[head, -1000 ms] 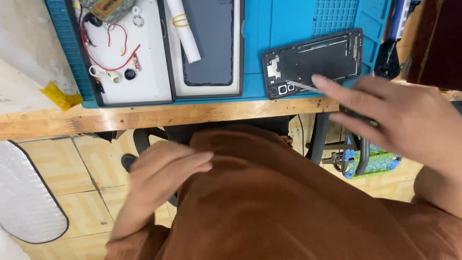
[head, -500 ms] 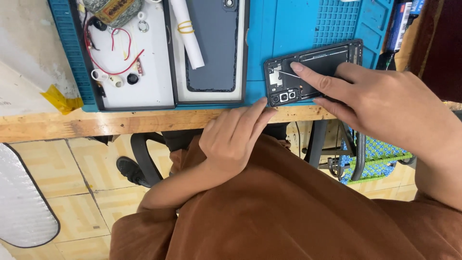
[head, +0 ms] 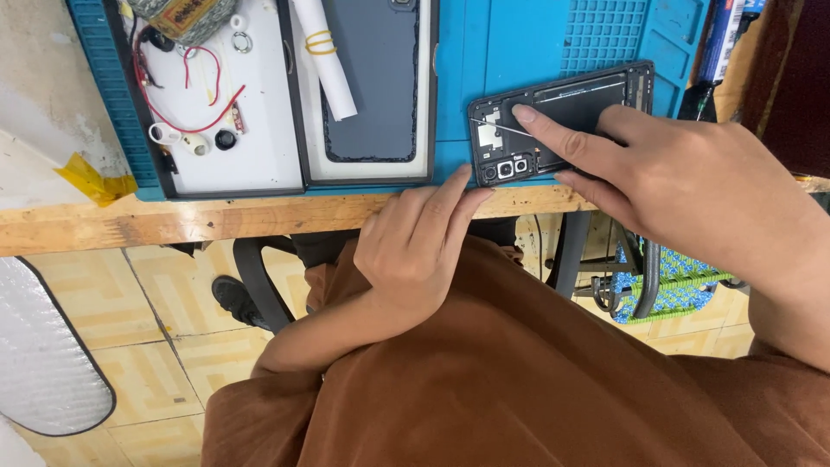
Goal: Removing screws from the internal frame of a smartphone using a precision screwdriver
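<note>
Left hand [head: 413, 246] has reached the opened phone [head: 560, 121], joining right hand [head: 692, 186].

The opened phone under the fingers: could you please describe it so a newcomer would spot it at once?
Find the blue work mat on the wooden bench. Near its front edge lies the opened phone, a dark frame with bare insides and camera lenses, pressed by the right hand with the left hand beside it. The neighbouring grey back cover is smooth.
</note>
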